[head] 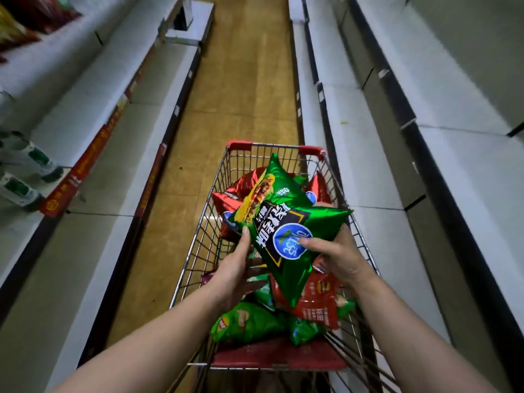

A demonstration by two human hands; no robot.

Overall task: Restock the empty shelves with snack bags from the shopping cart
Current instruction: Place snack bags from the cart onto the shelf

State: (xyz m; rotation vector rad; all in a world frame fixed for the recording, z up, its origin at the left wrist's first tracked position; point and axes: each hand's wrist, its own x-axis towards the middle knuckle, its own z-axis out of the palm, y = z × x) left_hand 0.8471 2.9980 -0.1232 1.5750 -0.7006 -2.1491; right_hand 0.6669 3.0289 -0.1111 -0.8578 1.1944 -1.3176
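A wire shopping cart (198, 245) with red corner caps stands in the aisle in front of me, holding several red and green snack bags (249, 321). Above it I hold up a large green snack bag (286, 222) with a black label and a blue round logo. My right hand (337, 259) grips its right side, thumb across the logo. My left hand (235, 265) supports the bag's left edge from beneath, fingers extended along it. Bare white shelves (377, 177) run along the right of the aisle.
White shelves (93, 154) with red price strips line the left side. Red and yellow snack bags (25, 21) sit on the upper left shelf, and white-and-green packs (25, 165) lie lower down. A brown tiled floor (241, 80) runs ahead between the shelf rows.
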